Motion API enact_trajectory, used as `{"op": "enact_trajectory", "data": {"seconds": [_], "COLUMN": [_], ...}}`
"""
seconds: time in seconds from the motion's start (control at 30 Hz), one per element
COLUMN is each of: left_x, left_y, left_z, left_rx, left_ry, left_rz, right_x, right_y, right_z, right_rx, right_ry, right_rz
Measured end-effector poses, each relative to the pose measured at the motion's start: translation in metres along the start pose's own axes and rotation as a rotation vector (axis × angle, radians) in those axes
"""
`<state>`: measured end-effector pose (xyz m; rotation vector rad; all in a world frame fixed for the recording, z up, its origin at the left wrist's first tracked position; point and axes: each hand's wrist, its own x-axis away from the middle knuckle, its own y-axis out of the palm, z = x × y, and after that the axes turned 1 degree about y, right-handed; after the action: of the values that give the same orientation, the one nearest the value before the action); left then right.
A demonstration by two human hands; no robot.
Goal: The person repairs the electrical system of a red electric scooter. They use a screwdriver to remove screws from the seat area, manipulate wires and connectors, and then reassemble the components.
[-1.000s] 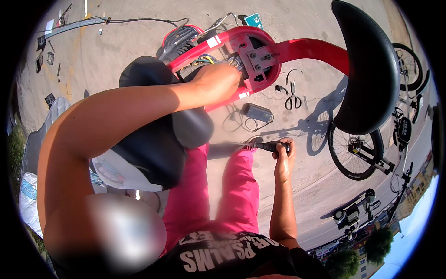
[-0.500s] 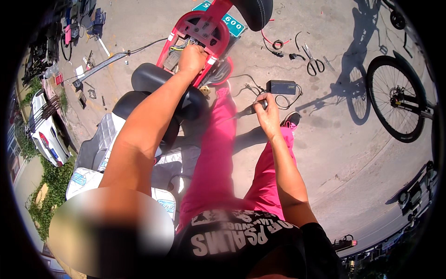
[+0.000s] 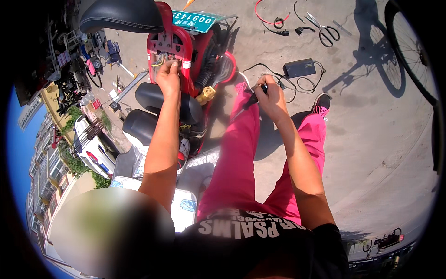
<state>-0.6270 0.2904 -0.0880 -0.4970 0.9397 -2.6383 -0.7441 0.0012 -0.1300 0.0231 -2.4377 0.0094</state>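
Observation:
My left hand (image 3: 169,80) reaches to the opening in the frame of a red electric scooter (image 3: 187,52). Its thumb and fingers are pinched together at the edge of that opening; whatever they hold is hidden. Coloured wires (image 3: 160,60) show beside the fingertips. In my right hand (image 3: 273,101) is a screwdriver (image 3: 252,100) with a dark handle, its thin shaft slanting down to the left over my pink trouser leg. The scooter's black saddle (image 3: 123,15) is at the upper left, and black padded parts (image 3: 148,96) lie near my left wrist.
A black charger box (image 3: 298,68) with cables lies beyond my right hand. Farther off are scissors (image 3: 324,30), a red cable (image 3: 262,17) and a plug (image 3: 282,33). A bicycle wheel (image 3: 420,58) stands at the right. A yellow padlock-like part (image 3: 206,95) sits beside the scooter.
The view has swung, so the scooter sits farther left and the charger farther right. My left hand stays at the frame opening, its thumb now uppermost. The screwdriver remains in my right hand.

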Motion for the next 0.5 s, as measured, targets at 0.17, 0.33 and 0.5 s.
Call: {"op": "enact_trajectory", "data": {"seconds": [0.17, 0.33, 0.5], "left_x": [0.006, 0.004, -0.02], "left_y": [0.004, 0.002, -0.025], "left_z": [-0.008, 0.024, 0.042], "left_rx": [-0.205, -0.836, -0.623], "left_ry": [0.177, 0.507, 0.371], "left_rz": [0.05, -0.181, -0.491], "right_x": [-0.002, -0.001, -0.011], "right_y": [0.003, 0.019, 0.104], "right_z": [0.048, 0.041, -0.011], "right_rx": [0.002, -0.056, -0.27], "right_ry": [-0.092, -0.025, -0.33], "right_rz": [0.065, -0.141, -0.312]}}
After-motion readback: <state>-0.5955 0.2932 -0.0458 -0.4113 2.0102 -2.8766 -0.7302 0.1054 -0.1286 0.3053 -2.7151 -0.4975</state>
